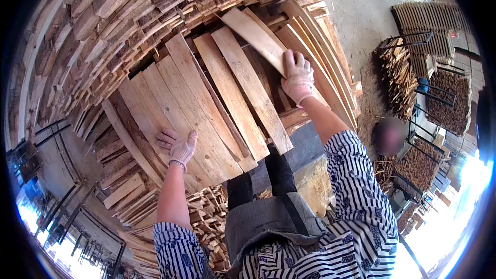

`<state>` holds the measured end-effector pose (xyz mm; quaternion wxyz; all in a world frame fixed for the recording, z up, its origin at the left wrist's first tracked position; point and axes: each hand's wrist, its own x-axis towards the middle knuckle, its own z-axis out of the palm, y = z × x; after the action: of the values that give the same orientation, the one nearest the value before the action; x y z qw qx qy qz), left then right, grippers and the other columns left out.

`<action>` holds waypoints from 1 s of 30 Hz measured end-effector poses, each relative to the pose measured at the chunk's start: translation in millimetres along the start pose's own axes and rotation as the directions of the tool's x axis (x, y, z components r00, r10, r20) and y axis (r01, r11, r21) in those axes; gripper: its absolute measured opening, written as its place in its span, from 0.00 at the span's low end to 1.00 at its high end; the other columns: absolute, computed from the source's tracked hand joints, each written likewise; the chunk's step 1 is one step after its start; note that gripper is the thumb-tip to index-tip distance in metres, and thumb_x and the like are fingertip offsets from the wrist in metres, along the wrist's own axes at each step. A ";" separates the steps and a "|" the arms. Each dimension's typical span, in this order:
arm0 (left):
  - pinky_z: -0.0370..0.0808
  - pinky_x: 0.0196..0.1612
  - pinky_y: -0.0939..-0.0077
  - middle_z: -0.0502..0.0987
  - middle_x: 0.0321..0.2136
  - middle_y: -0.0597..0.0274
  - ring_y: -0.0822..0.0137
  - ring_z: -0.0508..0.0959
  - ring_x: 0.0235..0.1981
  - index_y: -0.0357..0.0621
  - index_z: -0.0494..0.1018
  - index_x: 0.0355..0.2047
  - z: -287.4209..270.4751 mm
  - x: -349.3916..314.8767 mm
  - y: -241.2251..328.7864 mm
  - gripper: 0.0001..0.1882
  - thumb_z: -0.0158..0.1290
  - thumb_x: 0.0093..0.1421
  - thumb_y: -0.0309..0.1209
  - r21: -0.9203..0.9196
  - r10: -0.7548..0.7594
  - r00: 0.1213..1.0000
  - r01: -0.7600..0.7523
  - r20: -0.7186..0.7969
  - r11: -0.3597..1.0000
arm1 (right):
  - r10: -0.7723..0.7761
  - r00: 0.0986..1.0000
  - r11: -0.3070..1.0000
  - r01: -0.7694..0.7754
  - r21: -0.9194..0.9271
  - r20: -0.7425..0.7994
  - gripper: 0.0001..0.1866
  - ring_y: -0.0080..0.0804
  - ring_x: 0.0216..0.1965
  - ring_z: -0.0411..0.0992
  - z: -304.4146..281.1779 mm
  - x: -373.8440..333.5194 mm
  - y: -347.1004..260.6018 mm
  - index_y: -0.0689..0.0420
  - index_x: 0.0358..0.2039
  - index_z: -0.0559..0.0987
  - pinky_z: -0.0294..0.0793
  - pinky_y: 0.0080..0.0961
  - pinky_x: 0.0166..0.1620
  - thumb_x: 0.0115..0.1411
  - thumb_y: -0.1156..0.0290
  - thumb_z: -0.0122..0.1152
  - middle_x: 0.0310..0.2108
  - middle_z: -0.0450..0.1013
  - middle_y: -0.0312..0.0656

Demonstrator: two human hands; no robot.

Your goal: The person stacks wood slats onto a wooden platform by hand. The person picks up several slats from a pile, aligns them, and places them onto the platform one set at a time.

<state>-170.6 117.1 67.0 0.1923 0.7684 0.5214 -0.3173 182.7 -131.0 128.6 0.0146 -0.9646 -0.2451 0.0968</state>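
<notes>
My right hand (298, 76), in a pale glove, is closed around the near end of a light wooden board (256, 35). The board slants away to the far left, over the stack. My left hand (178, 147), gloved too, lies with fingers spread on a wide flat board (181, 119) at the left of the layer. Between my hands several narrower planks (232, 85) lie side by side, with dark gaps between some of them. The far end of the held board lies close to the stacked timber; whether it touches I cannot tell.
A tall wall of stacked timber (111, 0) curves along the far and left side. Long boards (323, 57) stand at the right of the layer. Scrap wood pieces (209, 217) lie below near my legs. Racks of bundled sticks (449, 95) and a person (390, 137) are at the right.
</notes>
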 end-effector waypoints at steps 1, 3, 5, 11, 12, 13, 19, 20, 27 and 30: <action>0.32 0.66 0.26 0.24 0.68 0.20 0.20 0.26 0.68 0.29 0.25 0.69 -0.3 2.3 -4.8 0.68 0.46 0.54 0.73 0.009 0.003 1.000 -0.003 0.002 1.000 | 0.054 0.990 0.997 -0.061 0.057 0.130 0.43 0.54 0.59 0.65 -7.3 7.5 -4.2 0.46 0.64 0.58 0.67 0.49 0.58 0.50 0.69 0.71 0.57 0.64 0.49; 0.31 0.66 0.27 0.23 0.68 0.21 0.21 0.25 0.68 0.28 0.24 0.69 3.4 1.0 -4.9 0.68 0.47 0.55 0.71 -0.093 0.055 0.996 -0.061 -0.069 0.994 | -0.012 0.980 1.000 0.008 0.019 0.199 0.41 0.53 0.61 0.64 -15.3 5.1 -2.3 0.48 0.63 0.58 0.66 0.48 0.61 0.52 0.67 0.69 0.60 0.62 0.50; 0.30 0.66 0.27 0.23 0.68 0.21 0.21 0.24 0.68 0.29 0.24 0.69 1.9 -0.4 2.4 0.68 0.47 0.55 0.71 -0.037 0.017 0.999 -0.018 -0.029 0.999 | -0.072 0.989 0.997 0.075 -0.011 0.133 0.42 0.55 0.65 0.59 -15.7 -6.5 -3.7 0.50 0.65 0.55 0.60 0.50 0.65 0.55 0.62 0.68 0.63 0.59 0.53; 0.29 0.66 0.29 0.22 0.68 0.21 0.22 0.24 0.68 0.29 0.24 0.69 -9.7 -4.0 6.6 0.67 0.47 0.56 0.70 0.004 0.023 1.000 -0.023 -0.011 1.000 | 0.077 0.895 0.959 -0.187 0.213 0.440 0.55 0.55 0.63 0.64 43.0 -50.3 -83.9 0.56 0.72 0.43 0.69 0.46 0.60 0.58 0.40 0.59 0.68 0.53 0.60; 0.29 0.67 0.29 0.22 0.68 0.22 0.22 0.24 0.68 0.29 0.24 0.69 -9.3 -9.1 7.3 0.66 0.46 0.56 0.70 0.009 0.005 1.000 -0.006 0.014 1.000 | 0.184 0.866 0.939 -0.295 0.178 0.466 0.56 0.54 0.60 0.68 42.2 -52.3 -96.7 0.57 0.72 0.42 0.73 0.44 0.57 0.57 0.39 0.59 0.66 0.57 0.60; 0.29 0.67 0.29 0.22 0.68 0.22 0.22 0.24 0.68 0.29 0.24 0.69 -12.1 -8.6 8.0 0.66 0.46 0.56 0.70 0.017 -0.011 0.999 0.011 0.038 1.000 | 0.177 0.845 0.924 -0.319 0.209 0.505 0.57 0.52 0.55 0.73 36.2 -46.7 -95.7 0.58 0.72 0.43 0.74 0.43 0.55 0.56 0.38 0.60 0.61 0.65 0.61; 0.31 0.67 0.29 0.22 0.68 0.21 0.22 0.24 0.68 0.28 0.24 0.69 -11.2 -15.5 6.8 0.67 0.46 0.56 0.70 -0.052 -0.023 1.000 0.023 0.003 0.998 | 0.015 0.847 0.888 -0.255 0.381 0.532 0.53 0.51 0.50 0.76 16.7 -52.9 -112.5 0.58 0.67 0.55 0.77 0.42 0.51 0.53 0.38 0.66 0.50 0.74 0.57; 0.30 0.67 0.29 0.22 0.68 0.21 0.22 0.24 0.68 0.28 0.24 0.69 -13.3 -15.9 12.4 0.67 0.47 0.56 0.70 -0.039 -0.008 1.000 0.009 0.009 0.999 | 0.011 0.859 0.898 -0.234 0.374 0.512 0.52 0.52 0.52 0.75 29.7 -54.6 -122.0 0.60 0.67 0.55 0.76 0.43 0.52 0.54 0.39 0.66 0.52 0.73 0.58; 0.30 0.67 0.30 0.21 0.68 0.22 0.22 0.23 0.68 0.29 0.23 0.69 -15.5 -12.9 13.2 0.67 0.47 0.56 0.70 -0.023 -0.017 0.999 0.018 0.046 1.000 | -0.019 0.891 0.787 -0.267 0.556 0.454 0.45 0.54 0.56 0.72 59.0 -50.1 -116.9 0.57 0.69 0.57 0.72 0.42 0.56 0.58 0.49 0.64 0.56 0.70 0.62; 0.29 0.67 0.30 0.21 0.68 0.22 0.22 0.23 0.68 0.29 0.23 0.69 -16.5 -11.5 13.3 0.66 0.46 0.57 0.69 0.011 -0.032 0.999 0.032 0.041 0.999 | -0.037 0.893 0.711 -0.292 0.640 0.448 0.44 0.54 0.55 0.73 75.2 -51.2 -123.5 0.56 0.69 0.58 0.72 0.42 0.55 0.59 0.50 0.64 0.55 0.71 0.61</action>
<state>-156.5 114.5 86.4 0.1937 0.7544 0.5279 -0.3388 66.0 -48.2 73.3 0.3125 -0.8572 -0.1187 0.3917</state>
